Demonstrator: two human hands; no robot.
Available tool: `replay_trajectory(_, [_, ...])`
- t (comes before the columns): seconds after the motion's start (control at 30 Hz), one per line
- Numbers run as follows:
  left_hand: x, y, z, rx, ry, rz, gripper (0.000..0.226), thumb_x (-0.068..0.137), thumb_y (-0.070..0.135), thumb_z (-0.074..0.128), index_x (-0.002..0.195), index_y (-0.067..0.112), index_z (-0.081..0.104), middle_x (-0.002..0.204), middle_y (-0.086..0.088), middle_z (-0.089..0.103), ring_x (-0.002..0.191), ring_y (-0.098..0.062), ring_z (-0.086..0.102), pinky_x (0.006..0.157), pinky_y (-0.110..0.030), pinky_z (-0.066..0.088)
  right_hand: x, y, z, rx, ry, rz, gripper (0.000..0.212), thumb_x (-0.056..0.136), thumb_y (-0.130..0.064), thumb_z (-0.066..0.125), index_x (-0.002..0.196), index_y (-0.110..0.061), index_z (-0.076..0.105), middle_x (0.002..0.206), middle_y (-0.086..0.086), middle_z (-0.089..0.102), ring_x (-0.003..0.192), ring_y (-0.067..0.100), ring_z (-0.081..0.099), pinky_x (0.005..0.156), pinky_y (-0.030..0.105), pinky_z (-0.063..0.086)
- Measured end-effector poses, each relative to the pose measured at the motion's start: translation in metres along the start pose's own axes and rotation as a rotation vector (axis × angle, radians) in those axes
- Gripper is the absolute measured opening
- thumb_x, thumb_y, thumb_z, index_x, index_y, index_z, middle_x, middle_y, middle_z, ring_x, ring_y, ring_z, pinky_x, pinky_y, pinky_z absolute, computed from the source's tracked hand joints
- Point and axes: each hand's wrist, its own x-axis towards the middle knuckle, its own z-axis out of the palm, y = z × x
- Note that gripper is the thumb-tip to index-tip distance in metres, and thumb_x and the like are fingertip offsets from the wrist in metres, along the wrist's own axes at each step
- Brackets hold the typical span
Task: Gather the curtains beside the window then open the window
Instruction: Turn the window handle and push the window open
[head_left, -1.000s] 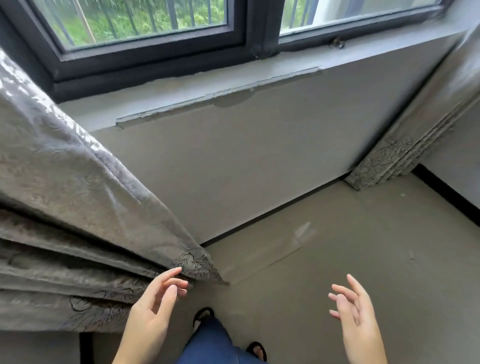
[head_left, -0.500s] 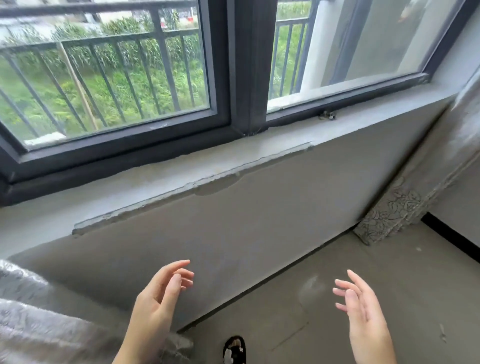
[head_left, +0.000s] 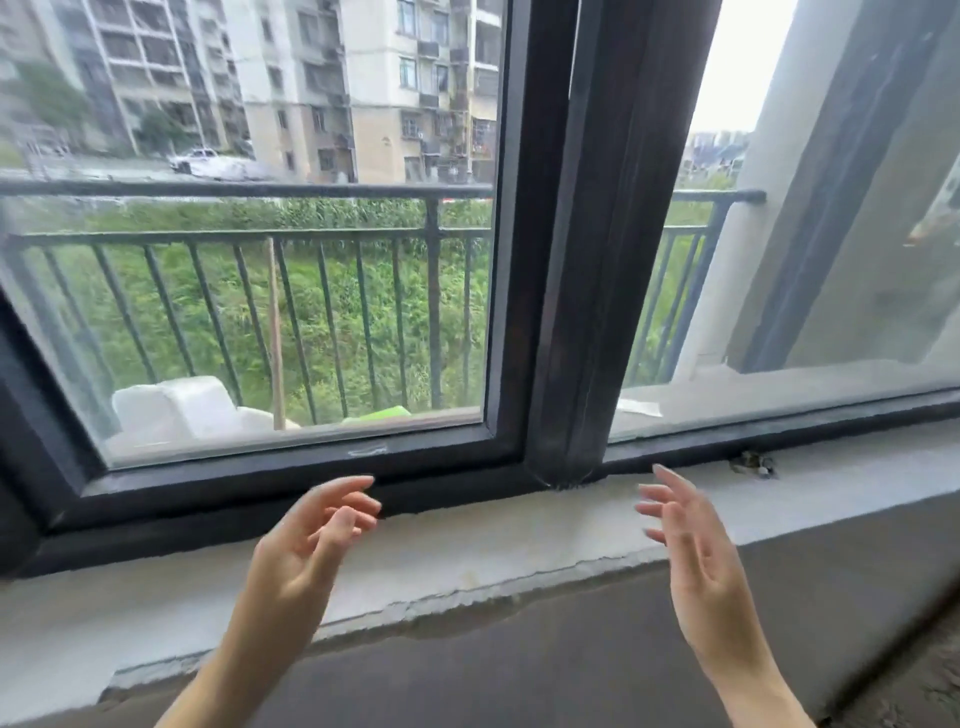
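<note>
A dark-framed window fills the view, its two panes meeting at a thick central post. The left pane and right pane both look closed. My left hand is raised in front of the lower frame, palm facing right, fingers apart and empty. My right hand is raised opposite it, below the sill to the right of the post, also empty with fingers spread. Neither hand touches the window. A sliver of grey curtain shows at the bottom right corner; the left curtain is out of view.
A pale concrete sill runs under the frame, with a cracked edge above the grey wall. A small piece of debris lies on the sill at right. Outside are a black railing, greenery and apartment blocks.
The view has tilted up from the floor and curtains to the window. Both hands have risen to sill height, still open and empty. The left curtain has left the view.
</note>
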Motion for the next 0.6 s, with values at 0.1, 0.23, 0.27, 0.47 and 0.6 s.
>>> replay_trajectory(0.1, [0.052, 0.038, 0.013, 0.088, -0.04, 0.127, 0.03, 0.078, 0.046, 0.044, 0.1, 0.037, 0.061, 0.096, 0.006, 0.067, 0.086, -0.012, 0.065, 0.079, -0.024, 0.052, 0.072, -0.024, 0.007, -0.046, -0.073, -0.167, 0.042, 0.085, -0.061, 0.033, 0.115, -0.038, 0.052, 0.112, -0.007, 0.062, 0.105, 0.005, 0.057, 0.084, 0.019, 0.048])
replay_trajectory(0.23, [0.133, 0.102, 0.039, 0.213, -0.089, 0.345, 0.022, 0.087, 0.031, 0.048, 0.106, 0.032, 0.058, 0.085, 0.009, 0.066, 0.085, -0.009, 0.064, 0.079, -0.026, 0.055, 0.154, -0.07, 0.017, -0.132, -0.032, -0.455, 0.039, 0.09, -0.042, 0.033, 0.115, -0.024, 0.055, 0.114, -0.004, 0.058, 0.102, -0.005, 0.053, 0.085, 0.011, 0.043])
replay_trajectory(0.27, [0.152, 0.121, 0.048, 0.21, -0.072, 0.384, 0.019, 0.091, 0.023, 0.048, 0.107, 0.025, 0.057, 0.087, 0.007, 0.066, 0.083, -0.009, 0.065, 0.078, -0.028, 0.056, 0.17, -0.082, 0.021, -0.158, 0.027, -0.542, 0.036, 0.091, -0.035, 0.035, 0.115, -0.018, 0.056, 0.112, -0.004, 0.057, 0.1, -0.003, 0.053, 0.086, 0.012, 0.042])
replay_trajectory(0.47, [0.215, 0.225, 0.097, -0.044, -0.188, 0.231, 0.032, 0.099, 0.025, 0.035, 0.116, 0.003, 0.05, 0.094, -0.013, 0.065, 0.09, -0.021, 0.064, 0.084, -0.032, 0.054, 0.226, -0.076, 0.058, -0.347, 0.487, -0.857, 0.025, 0.087, -0.008, 0.046, 0.108, -0.009, 0.058, 0.106, 0.011, 0.056, 0.101, 0.025, 0.05, 0.089, 0.04, 0.04])
replay_trajectory(0.6, [0.223, 0.236, 0.112, -0.216, -0.207, 0.18, 0.026, 0.1, 0.023, 0.03, 0.1, 0.003, 0.047, 0.071, -0.009, 0.052, 0.062, -0.017, 0.052, 0.057, -0.024, 0.049, 0.232, -0.053, 0.067, -0.397, 0.523, -0.956, 0.029, 0.089, -0.014, 0.042, 0.117, -0.013, 0.051, 0.119, 0.005, 0.044, 0.11, 0.026, 0.046, 0.095, 0.039, 0.036])
